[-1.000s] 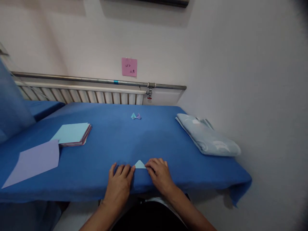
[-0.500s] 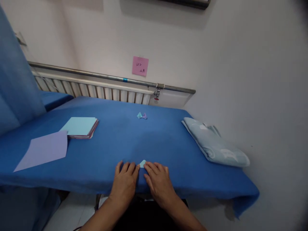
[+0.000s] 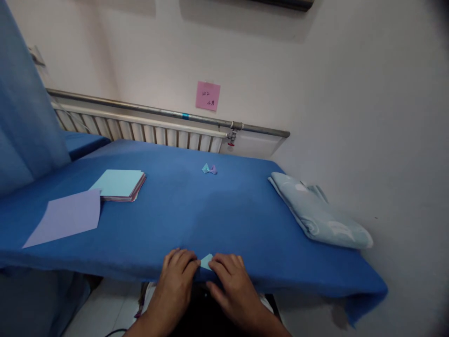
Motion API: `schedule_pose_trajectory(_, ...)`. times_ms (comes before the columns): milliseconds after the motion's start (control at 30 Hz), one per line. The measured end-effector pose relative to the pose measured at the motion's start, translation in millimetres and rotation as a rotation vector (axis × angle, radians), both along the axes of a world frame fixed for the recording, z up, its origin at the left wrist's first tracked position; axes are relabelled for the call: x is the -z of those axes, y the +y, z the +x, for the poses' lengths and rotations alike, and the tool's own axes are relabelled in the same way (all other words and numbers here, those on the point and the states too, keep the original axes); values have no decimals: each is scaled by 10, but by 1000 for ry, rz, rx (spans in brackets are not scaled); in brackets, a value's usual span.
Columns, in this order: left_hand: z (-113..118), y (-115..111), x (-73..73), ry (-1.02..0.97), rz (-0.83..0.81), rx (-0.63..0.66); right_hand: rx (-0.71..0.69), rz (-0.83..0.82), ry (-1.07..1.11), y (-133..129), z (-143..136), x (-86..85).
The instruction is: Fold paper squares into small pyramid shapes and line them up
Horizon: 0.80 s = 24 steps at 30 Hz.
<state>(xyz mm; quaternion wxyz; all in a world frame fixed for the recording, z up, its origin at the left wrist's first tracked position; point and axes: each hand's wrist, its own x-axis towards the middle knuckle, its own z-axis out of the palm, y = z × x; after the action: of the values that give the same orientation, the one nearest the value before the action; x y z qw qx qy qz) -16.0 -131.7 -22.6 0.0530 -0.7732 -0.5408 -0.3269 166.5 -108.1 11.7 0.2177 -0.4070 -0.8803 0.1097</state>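
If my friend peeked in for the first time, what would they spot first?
Probably the big blue cloth, spread across the middle. Next, the pink note on the wall behind it, and a small pale-blue paper between the person's left grip and right grip near the cloth's near edge.

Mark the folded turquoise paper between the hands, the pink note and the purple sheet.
Folded turquoise paper (image 3: 206, 263): head view, exposed middle.
Pink note (image 3: 207, 96): head view, centre.
Purple sheet (image 3: 68, 216): head view, middle.
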Motion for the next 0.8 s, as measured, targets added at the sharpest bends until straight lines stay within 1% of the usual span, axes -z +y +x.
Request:
schedule_pose_trajectory(133,-168,-128,14,-37,54,-6,-59,47,-10,-59,40,35)
schedule_pose_trajectory(200,-215,-169,-16,-193,17,-29,-57,78,45,-45,45,39)
schedule_pose_trajectory(233,-219,-181,-43,-320,-48,-39,-46,90,88,-32,43,33)
schedule_pose_trajectory(267,-209,-186,-77,-461,-152,-39,-30,103,134,-16,38,24)
schedule_pose_trajectory(300,-185,-182,-115,-610,-296,-32,-15,121,183,1,29,10)
schedule_pose_trajectory(367,-105,-153,-195,-877,-676,31,-1,158,276,34,1,-21)
schedule_pose_trajectory(400,-55,-130,-233,-1021,-815,57,-1,168,315,47,-17,-36)
schedule_pose_trajectory(433,-4,-104,-266,-1164,-886,65,-5,170,350,57,-37,-49)
schedule_pose_trajectory(500,84,-55,-320,-1405,-914,62,-20,156,398,67,-76,-64)
schedule_pose_trajectory(567,141,-22,-357,-1547,-892,38,-38,143,418,65,-108,-66)
schedule_pose_trajectory(667,171,-19,-396,-1606,-869,16,-60,109,444,43,-139,-56)
schedule_pose_trajectory(800,171,-59,-448,-1568,-862,-8,-71,20,483,8,-159,-56)
